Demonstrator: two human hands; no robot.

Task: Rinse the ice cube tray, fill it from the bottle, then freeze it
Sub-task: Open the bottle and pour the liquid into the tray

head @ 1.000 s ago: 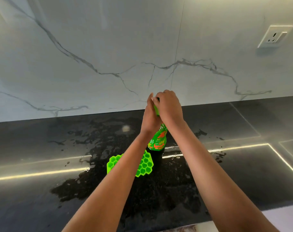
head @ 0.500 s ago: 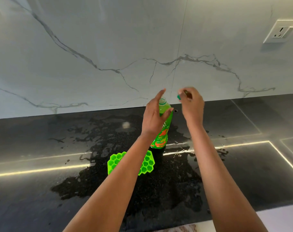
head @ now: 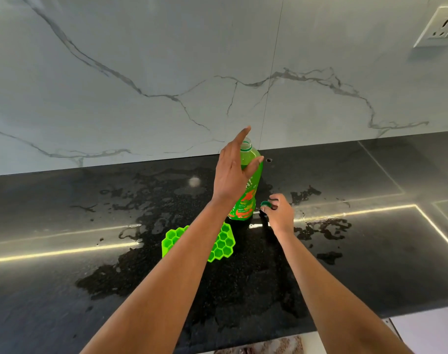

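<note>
Hiding tray (head: pixel 223 247) middle under forearm (head: pixel 187 254), left hand (head: pixel 230 175) spread open against bottle (head: pixel 251 159), right hand (head: pixel 281 214) pinching cap (head: pixel 264 204)

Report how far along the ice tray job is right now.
Probably done: rinsing, since the counter is splashed wet around the tray, which lies flat on it. The bottle stands uncapped. In hand: the right hand pinches the cap low beside the bottle, and the left hand rests open against its neck. Left: pouring, as the visible cells look unfilled, then freezing.
</note>
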